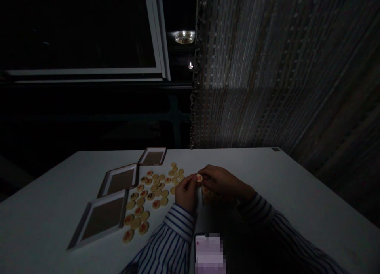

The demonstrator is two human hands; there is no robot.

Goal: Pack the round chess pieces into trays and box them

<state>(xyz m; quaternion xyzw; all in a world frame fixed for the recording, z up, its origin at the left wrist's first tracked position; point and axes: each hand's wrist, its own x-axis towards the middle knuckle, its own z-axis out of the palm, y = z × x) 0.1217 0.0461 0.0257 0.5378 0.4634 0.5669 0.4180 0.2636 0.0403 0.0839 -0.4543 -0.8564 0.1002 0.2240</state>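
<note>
A beaded curtain (pixel 252 68) hangs beyond the right side of the far edge of a white table (pixel 305 210), whose far-right corner carries a small dark label (pixel 276 149). A pale window frame (pixel 157 33) stands past the far edge, to the left. Two striped sleeves (pixel 169 236) reach in over the table from the near side.

On the left half of the table, three shallow trays (pixel 120 181) with pale walls and brown bottoms run close together in a diagonal line, from near the left edge up to the far edge. A phone (pixel 208 250) with a lit screen lies toward the near edge, between the forearms. The right hand (pixel 225 182) and the left hand (pixel 186 191) meet near the table's middle, and under the right one sits a partly covered cluster of red-marked discs (pixel 212 195).

Loose round pieces (pixel 135 223), some marked red or dark, others plain, spread between the trays and the left hand. Above the table's middle, one red-marked piece (pixel 199 178) is pinched by the left hand's thumb and fingers. The right hand's fingertips touch its other side; in this dim light I cannot tell whether they clamp it.
</note>
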